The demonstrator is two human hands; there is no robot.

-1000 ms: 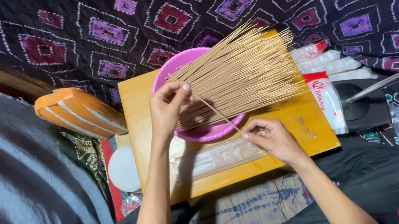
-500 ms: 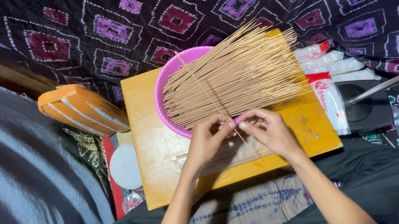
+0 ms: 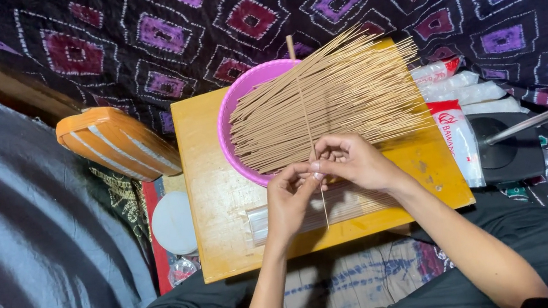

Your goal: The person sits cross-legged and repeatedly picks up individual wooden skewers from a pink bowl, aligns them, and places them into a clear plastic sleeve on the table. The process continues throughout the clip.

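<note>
Tan, thin single incense stick [image 3: 306,120], upright at 12 o'clock, pinched in the grip of both left hand [image 3: 289,199] and right hand [image 3: 355,161] over the wooden bench [image 3: 210,185]. Behind it: fanned stick bundle [image 3: 331,98] across a pink bowl [image 3: 232,113]. Clear packet [image 3: 277,220] beneath hands. Orange stool [image 3: 117,143] at 9 o'clock; white packets [image 3: 451,80] at 3 o'clock.

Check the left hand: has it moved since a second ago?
Yes. The left hand came off the incense sticks in the pink bowl, back toward the body over the wooden board, meeting the right hand on one stick.
</note>
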